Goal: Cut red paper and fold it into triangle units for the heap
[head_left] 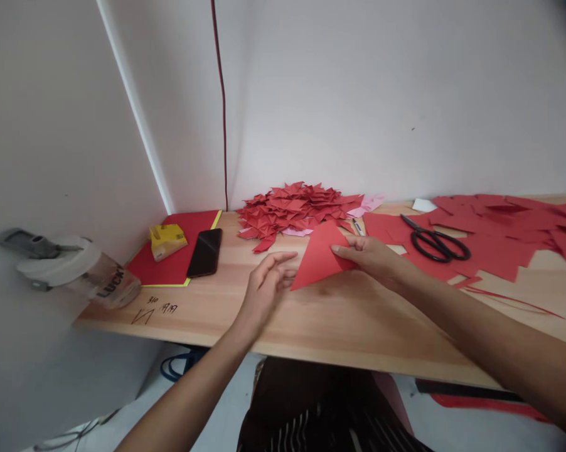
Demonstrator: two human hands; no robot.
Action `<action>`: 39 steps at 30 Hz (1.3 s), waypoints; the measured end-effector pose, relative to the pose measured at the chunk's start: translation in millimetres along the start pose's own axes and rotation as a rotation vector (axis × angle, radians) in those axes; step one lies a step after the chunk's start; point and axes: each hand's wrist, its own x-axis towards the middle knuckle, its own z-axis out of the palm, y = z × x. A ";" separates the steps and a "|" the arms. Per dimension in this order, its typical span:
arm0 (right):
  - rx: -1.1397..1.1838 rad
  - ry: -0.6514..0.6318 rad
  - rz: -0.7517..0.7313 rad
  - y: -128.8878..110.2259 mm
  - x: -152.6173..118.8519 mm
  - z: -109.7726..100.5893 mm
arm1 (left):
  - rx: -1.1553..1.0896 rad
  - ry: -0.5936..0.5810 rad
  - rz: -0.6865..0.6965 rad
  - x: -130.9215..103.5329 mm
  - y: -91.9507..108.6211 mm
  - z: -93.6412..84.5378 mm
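A folded piece of red paper (323,257) is held up above the table by my right hand (365,254), thumb on its near face and the fingers behind it. My left hand (266,279) is at the paper's left side with its fingers apart and bent a little; whether a fingertip touches the edge behind the paper, I cannot tell. Beyond both hands lies a heap of folded red paper pieces (295,210). Black-handled scissors (436,242) rest on flat red paper sheets (494,251) to the right.
At the left a black phone (204,252) and a yellow packet (168,242) lie on a red folder (144,270). A clear bottle (116,282) stands by the left wall. A pen (358,227) and pink paper (371,204) are near the heap. Thin red strips (513,301) lie at right.
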 end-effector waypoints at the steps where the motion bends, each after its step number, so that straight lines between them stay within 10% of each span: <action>1: 0.003 0.022 -0.012 0.7 4.1 -1.6 | -0.052 0.008 -0.074 12.7 -1.8 3.1; 7: -0.143 0.015 -0.067 9.6 13.6 -14.0 | -0.132 -0.121 -0.193 71.7 -24.6 16.7; 12: -0.588 0.373 -0.421 -4.8 18.2 -28.1 | 0.066 -0.161 -0.183 84.1 -30.2 18.8; 16: -0.948 0.162 -0.657 -16.1 24.1 -19.5 | 0.268 -0.236 -0.133 82.7 -30.1 21.6; 35: -0.898 -0.182 -0.197 -14.1 27.9 -57.3 | 0.325 -0.696 -0.437 74.4 -1.6 -3.9; 39: -0.837 -0.187 -0.197 -15.7 25.5 -51.3 | 0.302 -0.567 -0.312 76.3 -2.4 -0.1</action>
